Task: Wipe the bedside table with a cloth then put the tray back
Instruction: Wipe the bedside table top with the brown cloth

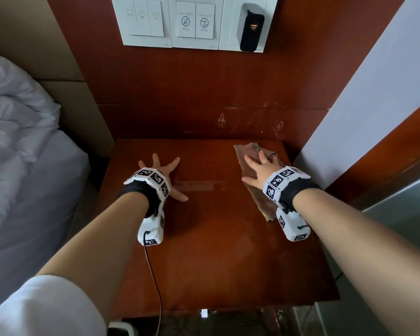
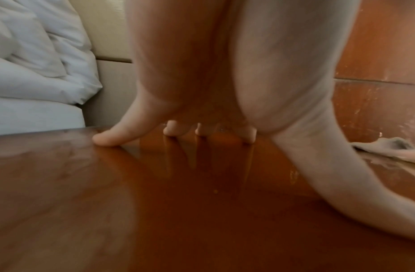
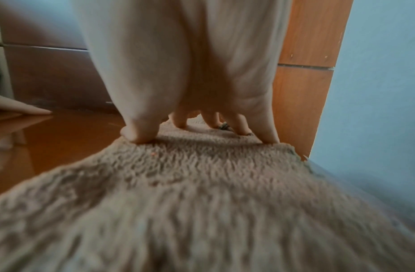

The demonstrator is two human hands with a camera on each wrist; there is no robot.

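Observation:
A brown fluffy cloth [image 1: 249, 163] [image 3: 202, 193] lies flat at the back right of the reddish wooden bedside table [image 1: 216, 251]. My right hand [image 1: 260, 168] [image 3: 202, 127] presses down on it with fingers straight and spread. My left hand [image 1: 163, 173] [image 2: 178, 132] rests on the bare tabletop [image 2: 155, 202] at the back left, fingers splayed and fingertips touching the wood. In the left wrist view the edge of the cloth [image 2: 388, 149] shows at the right. No tray is in view.
A bed with white bedding [image 1: 15, 132] [image 2: 34, 60] stands close on the left. A wood-panelled wall with a switch panel [image 1: 194, 23] rises behind the table. A pale wall [image 1: 374, 93] [image 3: 376, 92] borders the table's right side. A cable [image 1: 155, 287] hangs from my left wrist.

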